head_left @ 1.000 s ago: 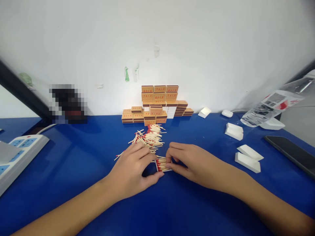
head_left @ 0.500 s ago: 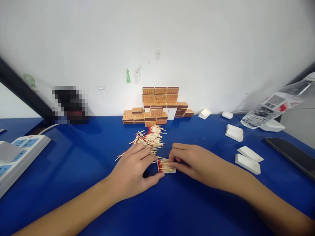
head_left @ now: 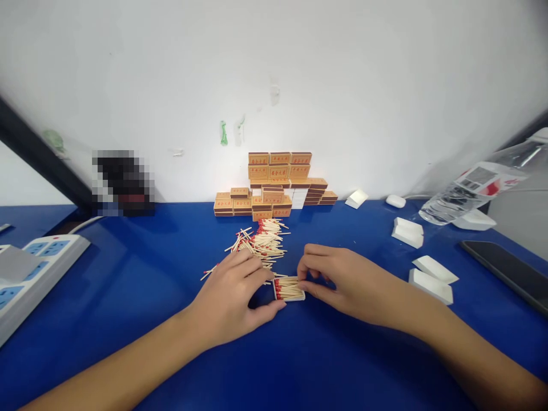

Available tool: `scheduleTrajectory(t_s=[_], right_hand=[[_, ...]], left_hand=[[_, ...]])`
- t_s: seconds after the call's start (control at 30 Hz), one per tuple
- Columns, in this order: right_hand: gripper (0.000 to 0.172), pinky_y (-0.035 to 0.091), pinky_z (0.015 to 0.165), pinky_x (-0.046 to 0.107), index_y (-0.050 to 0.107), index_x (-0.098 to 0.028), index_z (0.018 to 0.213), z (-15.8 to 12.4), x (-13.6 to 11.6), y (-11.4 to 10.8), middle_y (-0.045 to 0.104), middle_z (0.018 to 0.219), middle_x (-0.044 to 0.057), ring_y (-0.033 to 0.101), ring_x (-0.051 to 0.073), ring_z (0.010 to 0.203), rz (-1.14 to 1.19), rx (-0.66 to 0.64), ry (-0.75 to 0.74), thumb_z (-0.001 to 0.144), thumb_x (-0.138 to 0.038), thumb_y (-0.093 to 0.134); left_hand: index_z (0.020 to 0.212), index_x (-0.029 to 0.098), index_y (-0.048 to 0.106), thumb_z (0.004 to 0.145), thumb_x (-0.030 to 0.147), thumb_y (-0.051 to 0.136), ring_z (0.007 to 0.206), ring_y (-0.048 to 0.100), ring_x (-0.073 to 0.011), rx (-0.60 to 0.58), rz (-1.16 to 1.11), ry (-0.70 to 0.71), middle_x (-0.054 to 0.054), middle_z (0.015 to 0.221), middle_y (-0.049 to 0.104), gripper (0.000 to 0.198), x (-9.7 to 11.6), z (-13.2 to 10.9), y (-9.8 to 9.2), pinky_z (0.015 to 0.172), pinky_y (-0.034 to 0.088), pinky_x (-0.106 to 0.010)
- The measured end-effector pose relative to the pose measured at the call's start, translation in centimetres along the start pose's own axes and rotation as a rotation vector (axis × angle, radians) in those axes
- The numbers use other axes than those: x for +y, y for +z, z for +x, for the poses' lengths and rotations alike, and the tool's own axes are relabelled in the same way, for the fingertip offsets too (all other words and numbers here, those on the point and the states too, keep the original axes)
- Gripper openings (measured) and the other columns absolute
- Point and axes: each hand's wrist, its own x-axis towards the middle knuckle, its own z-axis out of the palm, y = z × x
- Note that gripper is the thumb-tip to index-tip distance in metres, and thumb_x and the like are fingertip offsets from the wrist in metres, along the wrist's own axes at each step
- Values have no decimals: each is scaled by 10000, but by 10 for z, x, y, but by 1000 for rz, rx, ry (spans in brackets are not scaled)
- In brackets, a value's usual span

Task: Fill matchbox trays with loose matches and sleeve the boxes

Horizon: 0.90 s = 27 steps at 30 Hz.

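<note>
A small white matchbox tray (head_left: pixel 289 289) full of red-tipped matches lies on the blue table (head_left: pixel 171 342). My left hand (head_left: pixel 233 297) curls round the tray's left end, thumb against its near corner and fingers reaching into the loose matches. My right hand (head_left: pixel 342 282) holds the tray's right end with pinched fingertips. Just beyond lies a pile of loose matches (head_left: pixel 259 242).
Stacked orange matchboxes (head_left: pixel 274 185) stand against the white wall. Several empty white trays (head_left: pixel 430 277) lie to the right, with a dark phone (head_left: pixel 509 271) and a plastic bottle (head_left: pixel 471 191) beyond. A white power strip (head_left: pixel 29 271) sits at the left edge.
My right hand's fingers have drawn back off the top of the tray to its right end, so more of the matches in it now show. My left hand has barely moved.
</note>
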Motion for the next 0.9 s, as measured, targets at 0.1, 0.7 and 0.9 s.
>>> scheduleTrajectory(t_s=[0.1, 0.7, 0.9], right_hand=[[120, 394, 647, 276, 610, -212, 888, 0, 0, 0, 640, 928, 9, 584, 150, 750, 2, -23, -2, 1006, -196, 620], [50, 436, 685, 277, 666, -203, 1021, 25, 15, 17, 577, 906, 6, 544, 134, 737, 113, 282, -42, 1014, -209, 618], [58, 462, 723, 297, 673, -187, 981, 54, 27, 29, 591, 960, 30, 577, 157, 796, 35, 246, -36, 978, -238, 701]], left_hand=[[989, 154, 700, 912, 370, 766, 886, 606, -248, 0, -1, 3, -54, 894, 676, 238, 0, 0, 0, 812, 521, -416], [966, 166, 671, 911, 405, 765, 894, 605, -248, -18, -30, 58, -57, 892, 689, 263, 3, -1, 2, 830, 536, -416], [949, 157, 693, 902, 432, 768, 861, 598, -249, -56, -39, 68, -60, 848, 670, 289, 3, -3, 2, 790, 535, -407]])
